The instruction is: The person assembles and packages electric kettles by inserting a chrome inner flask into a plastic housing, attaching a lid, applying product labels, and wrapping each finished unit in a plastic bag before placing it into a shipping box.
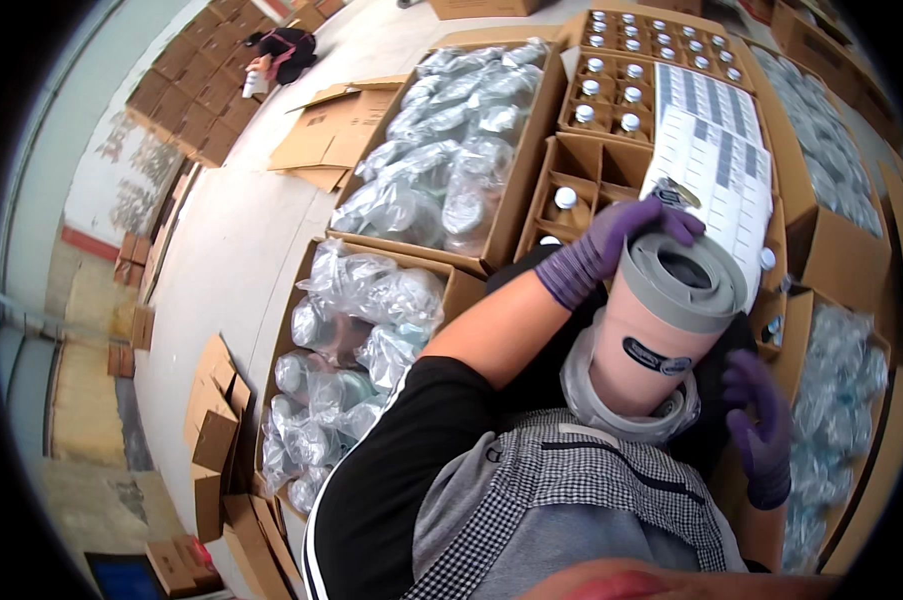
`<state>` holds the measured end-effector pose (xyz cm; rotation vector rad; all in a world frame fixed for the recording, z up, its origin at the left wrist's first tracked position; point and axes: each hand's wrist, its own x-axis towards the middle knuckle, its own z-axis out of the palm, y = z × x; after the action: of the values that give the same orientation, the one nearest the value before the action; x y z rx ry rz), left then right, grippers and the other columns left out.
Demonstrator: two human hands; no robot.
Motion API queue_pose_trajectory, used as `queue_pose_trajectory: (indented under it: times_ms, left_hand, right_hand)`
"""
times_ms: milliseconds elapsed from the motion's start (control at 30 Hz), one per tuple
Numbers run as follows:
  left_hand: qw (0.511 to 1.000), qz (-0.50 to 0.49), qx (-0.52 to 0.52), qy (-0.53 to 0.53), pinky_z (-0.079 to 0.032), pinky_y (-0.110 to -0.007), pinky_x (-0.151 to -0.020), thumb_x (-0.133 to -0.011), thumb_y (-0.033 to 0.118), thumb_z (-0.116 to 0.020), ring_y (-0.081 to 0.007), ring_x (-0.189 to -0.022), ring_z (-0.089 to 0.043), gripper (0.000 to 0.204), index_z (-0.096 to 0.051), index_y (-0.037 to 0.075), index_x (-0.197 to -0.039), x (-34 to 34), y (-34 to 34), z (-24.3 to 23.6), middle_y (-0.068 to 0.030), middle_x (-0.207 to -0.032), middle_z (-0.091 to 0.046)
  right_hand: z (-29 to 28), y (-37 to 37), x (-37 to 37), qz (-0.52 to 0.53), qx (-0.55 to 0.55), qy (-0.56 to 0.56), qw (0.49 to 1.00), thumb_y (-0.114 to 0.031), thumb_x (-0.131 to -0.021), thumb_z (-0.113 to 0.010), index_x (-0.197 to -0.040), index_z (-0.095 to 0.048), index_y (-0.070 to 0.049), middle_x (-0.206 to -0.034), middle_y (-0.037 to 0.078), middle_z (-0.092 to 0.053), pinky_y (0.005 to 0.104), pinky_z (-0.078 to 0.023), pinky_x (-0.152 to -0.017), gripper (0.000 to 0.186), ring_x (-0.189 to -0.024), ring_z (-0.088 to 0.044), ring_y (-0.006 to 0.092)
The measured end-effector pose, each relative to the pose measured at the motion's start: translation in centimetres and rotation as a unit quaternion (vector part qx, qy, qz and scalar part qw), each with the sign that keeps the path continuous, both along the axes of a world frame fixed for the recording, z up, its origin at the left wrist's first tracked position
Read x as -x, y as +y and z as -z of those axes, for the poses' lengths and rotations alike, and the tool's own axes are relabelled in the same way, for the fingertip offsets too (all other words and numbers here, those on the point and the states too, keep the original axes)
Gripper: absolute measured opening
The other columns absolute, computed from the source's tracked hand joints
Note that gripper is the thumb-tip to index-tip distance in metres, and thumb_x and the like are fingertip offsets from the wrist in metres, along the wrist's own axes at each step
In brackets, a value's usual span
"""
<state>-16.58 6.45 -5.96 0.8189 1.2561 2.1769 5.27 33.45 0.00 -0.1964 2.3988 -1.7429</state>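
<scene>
A pink tumbler (636,345) with a grey lid (686,280) stands tilted at my lap, a dark oval label on its side. A clear plastic bag (581,385) is bunched around its base. My left hand (636,235), in a purple glove, grips the lid's far left edge. Just beyond those fingers, a dark oval sticker (679,193) shows against white label sheets (716,170). Beside the tumbler's right side, my purple-gloved right hand (759,420) is open and apart from it, fingers spread and nothing visible in them.
Ahead, a divided carton (601,155) holds white-capped bottles, with the sheets lying over it. Cartons of bagged tumblers stand at left (451,150), near left (341,340) and right (831,400). Flattened cardboard (336,125) lies on the floor. A person (281,55) bends near stacked boxes (196,80).
</scene>
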Motion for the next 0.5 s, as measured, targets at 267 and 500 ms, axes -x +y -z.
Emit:
queue_pose_trajectory:
  times_ms: [267, 500]
  left_hand:
    - [0.872, -0.194, 0.176, 0.414, -0.035, -0.05, -0.114, -0.106, 0.047, -0.031, -0.0383, -0.12, -0.06, 0.061, -0.067, -0.001, -0.117, -1.9, -2.4, -3.6, -0.0202, -0.121, -0.067]
    - [0.817, -0.108, 0.009, 0.566, -0.026, -0.065, -0.113, -0.089, 0.059, -0.061, -0.0475, -0.122, -0.057, 0.069, -0.06, 0.001, -0.126, -5.6, -1.1, -9.4, -0.0237, -0.128, -0.061]
  right_hand:
    - [-2.1, -5.3, 14.0, -0.188, -0.092, 0.402, 0.891, -0.063, -0.081, -0.068, -0.123, -0.064, -0.002, -0.134, 0.025, -0.056, 0.052, -0.045, -0.105, 0.074, -0.123, -0.056, 0.0408]
    - [2.7, -3.9, 18.7, 0.061, 0.179, 0.168, 0.967, -0.037, -0.092, -0.065, -0.153, -0.03, 0.002, -0.154, 0.022, -0.038, 0.0458, -0.028, -0.119, 0.08, -0.143, -0.037, 0.036]
